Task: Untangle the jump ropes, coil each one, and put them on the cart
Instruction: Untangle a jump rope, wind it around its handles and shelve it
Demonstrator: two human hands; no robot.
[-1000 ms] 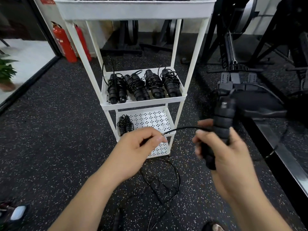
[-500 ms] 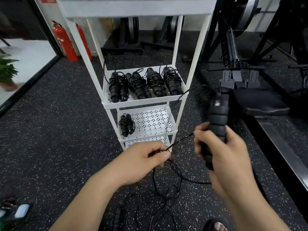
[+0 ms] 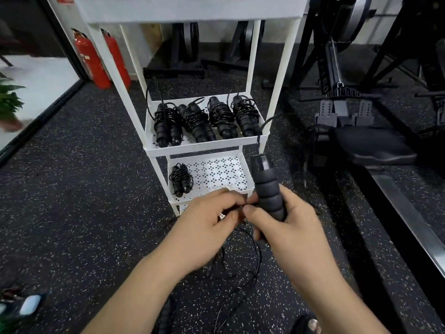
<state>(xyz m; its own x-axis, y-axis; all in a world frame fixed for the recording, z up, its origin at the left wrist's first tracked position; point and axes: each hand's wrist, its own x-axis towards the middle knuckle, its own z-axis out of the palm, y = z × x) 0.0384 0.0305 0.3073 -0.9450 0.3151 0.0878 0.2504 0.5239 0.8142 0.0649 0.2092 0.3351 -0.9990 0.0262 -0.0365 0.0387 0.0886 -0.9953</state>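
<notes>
Count: four coiled jump ropes [image 3: 197,124] side by side on middle shelf [image 3: 204,147] of white cart [image 3: 283,68]; one more coiled bundle [image 3: 180,179] on lower shelf [image 3: 216,174]; one black handle [image 3: 267,186] in hand; two red fire extinguishers [image 3: 91,61] behind.
Handle near upright, cap end up toward cart, top leaning slightly left; cord [image 3: 259,143] leaving cap upward.
Right hand [image 3: 293,227] wrapped tight round lower handle.
Left hand [image 3: 204,227] just beside, fingertips together, pinching cord.
Loose loops on floor below hands.
</notes>
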